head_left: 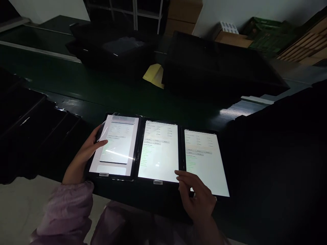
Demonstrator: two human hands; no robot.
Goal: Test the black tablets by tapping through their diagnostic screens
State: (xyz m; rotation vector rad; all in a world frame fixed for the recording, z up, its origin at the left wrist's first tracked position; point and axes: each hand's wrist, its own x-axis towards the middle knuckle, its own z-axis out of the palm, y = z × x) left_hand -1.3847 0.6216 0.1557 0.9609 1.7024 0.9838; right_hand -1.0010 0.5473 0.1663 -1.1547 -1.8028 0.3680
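Three lit tablets lie side by side in front of me. My left hand (95, 144) grips the left tablet (120, 143) by its left edge, thumb over the screen and fingers behind. A smaller page shows on that screen, with bright reflections across it. The middle tablet (160, 160) and the right tablet (206, 170) show check boxes, grey buttons and green text lines. My right hand (198, 197) is over the gap between these two, partly covering the right tablet's lower left corner. Its index finger points at the middle tablet's lower right corner; whether it touches cannot be told.
Behind the tablets, a yellow paper piece (154, 75) lies on the dark green surface (122, 92), between black bins (214, 64) (109, 44). Dark flat panels (38, 119) overlap at left. Farther back are cardboard boxes (182, 17) and a green crate (267, 35).
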